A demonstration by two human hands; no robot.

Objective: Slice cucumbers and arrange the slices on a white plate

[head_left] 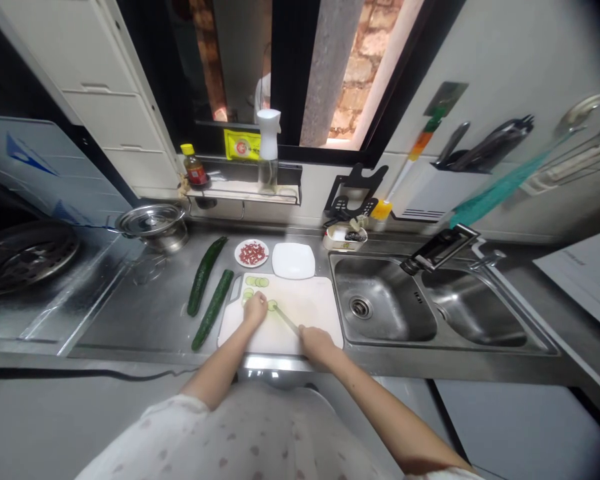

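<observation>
My right hand point(319, 343) is wrapped round the handle of a knife point(287, 321), its blade slanting up and left over the white cutting board point(305, 300). By the blade's tip lies a pale green cucumber slice point(272, 306). My left hand point(256, 309) is closed just left of that slice, fingers bunched together; whatever they hold is hidden. More cucumber slices point(258, 282) lie in a row at the board's upper left, and others sit partly behind my left hand. Two whole cucumbers, one nearer point(213, 309) and one farther point(206, 277), rest on the steel counter left of the board.
Behind the board stand a small plate of chopped red pieces point(253, 253) and a white square plate point(293, 260). A lidded steel pot point(155, 225) is at the back left. To the right is a double sink point(387, 337) with a black faucet point(437, 249).
</observation>
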